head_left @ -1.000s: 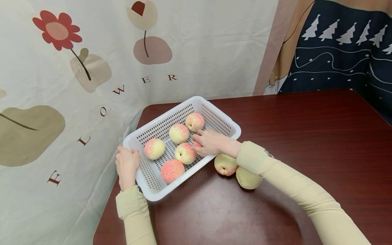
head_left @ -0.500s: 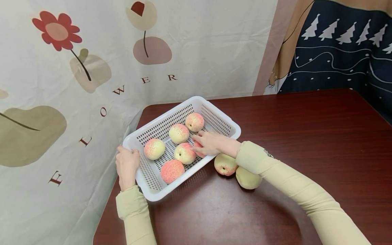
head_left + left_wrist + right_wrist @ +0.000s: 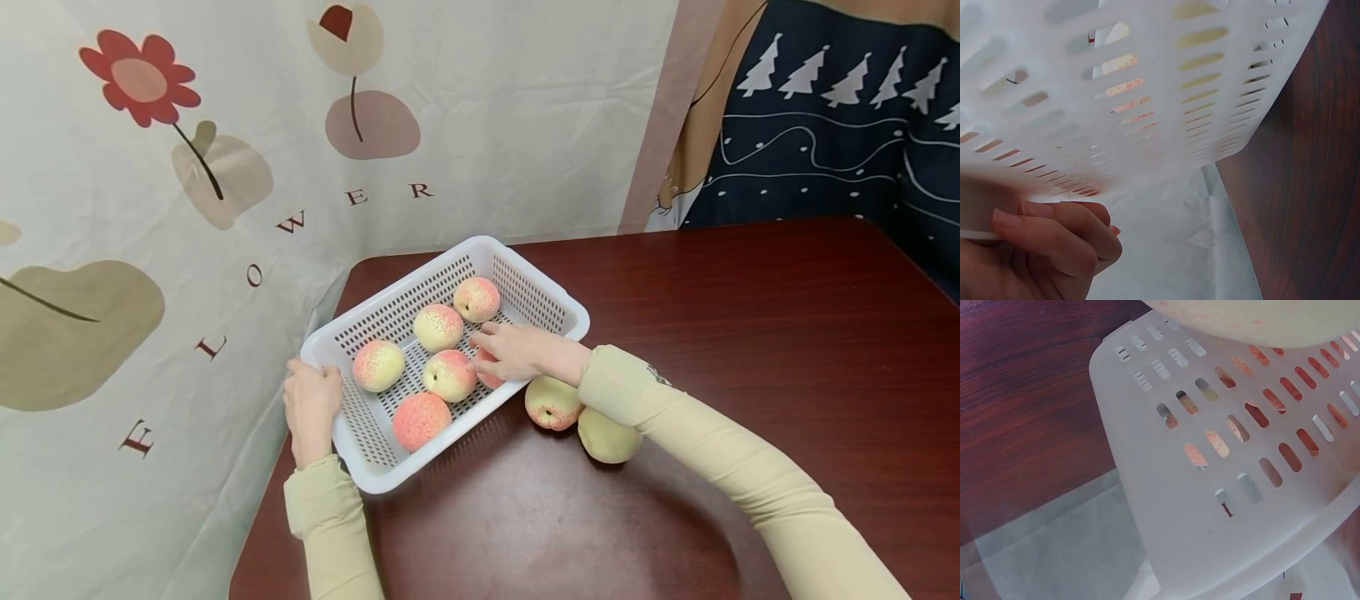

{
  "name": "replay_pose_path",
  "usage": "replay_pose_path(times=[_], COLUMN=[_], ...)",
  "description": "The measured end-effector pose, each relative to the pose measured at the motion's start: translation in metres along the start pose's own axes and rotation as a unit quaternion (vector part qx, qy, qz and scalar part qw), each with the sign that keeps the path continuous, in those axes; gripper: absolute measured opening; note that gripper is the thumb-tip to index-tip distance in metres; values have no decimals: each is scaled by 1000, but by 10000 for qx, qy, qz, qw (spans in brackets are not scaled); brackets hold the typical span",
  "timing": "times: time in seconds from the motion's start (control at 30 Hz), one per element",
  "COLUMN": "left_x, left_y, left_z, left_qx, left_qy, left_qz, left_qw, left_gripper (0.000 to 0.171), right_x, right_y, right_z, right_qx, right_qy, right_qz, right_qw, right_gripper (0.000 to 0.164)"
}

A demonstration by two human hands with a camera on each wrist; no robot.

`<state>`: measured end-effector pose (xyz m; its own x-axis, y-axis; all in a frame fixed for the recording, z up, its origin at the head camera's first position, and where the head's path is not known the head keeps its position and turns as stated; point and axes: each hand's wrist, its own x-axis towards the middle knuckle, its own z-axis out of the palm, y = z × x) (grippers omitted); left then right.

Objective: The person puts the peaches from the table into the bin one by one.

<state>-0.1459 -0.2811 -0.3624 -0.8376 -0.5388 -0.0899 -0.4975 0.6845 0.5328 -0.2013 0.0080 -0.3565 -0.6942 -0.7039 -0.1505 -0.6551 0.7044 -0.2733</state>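
Nearest, beneath the right sleeve (image 3: 705, 437) and on the near side of the right hand (image 3: 510, 348), two loose peaches (image 3: 609, 436) are being carried by the table (image 3: 547, 517), outside the basket (image 3: 375, 481); a raised forearm is being called for, lest they be set rolling. The basket's end rim is being gripped by the left hand (image 3: 311, 408), its fingers curled round the edge; a firm hold is being advised, since any sideways push could be sliding the basket.

Just right of the left hand, inside the basket, a red peach (image 3: 422, 422) and a pale peach (image 3: 378, 366) are being held apart from each other. Under the right hand, by the near wall, a reddish peach (image 3: 491, 377) is being partly covered; whether it is being grasped or merely pressed cannot be told. Gentle, even pressure is being recommended, as the yellow-pink peach (image 3: 450, 376) just left of those fingers could be being nudged. Beyond the right hand, a speckled peach (image 3: 438, 327) and the farthest peach (image 3: 477, 299) are being best left untouched. Farthest off, the table's edge is being backed by a printed cloth (image 3: 525, 108).
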Motion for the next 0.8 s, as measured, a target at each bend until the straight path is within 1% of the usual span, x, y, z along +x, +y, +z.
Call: replay_pose_path(times=[0.2,0.37,0.6,0.8], left_x=[0,1,1,0], left_y=[0,0,0,0], left_z=[1,1,1,1], left_qx=[-18,-30,-35,-62], left_qy=[-21,-59,-25,-3], left_qz=[-25,-57,-2,-2], left_qw=[10000,10000,10000,10000], left_gripper=[58,60,57,58], right_x=[-1,-1,-4,-6], right_y=[0,-1,-3,-3], right_z=[0,0,-2,-2], right_qx=[-75,-208,-409,-691], right_qy=[2,124,438,836], right_qz=[2,-58,-178,-260], right_qw=[10000,9997,9980,9938], right_gripper=[48,46,40,31])
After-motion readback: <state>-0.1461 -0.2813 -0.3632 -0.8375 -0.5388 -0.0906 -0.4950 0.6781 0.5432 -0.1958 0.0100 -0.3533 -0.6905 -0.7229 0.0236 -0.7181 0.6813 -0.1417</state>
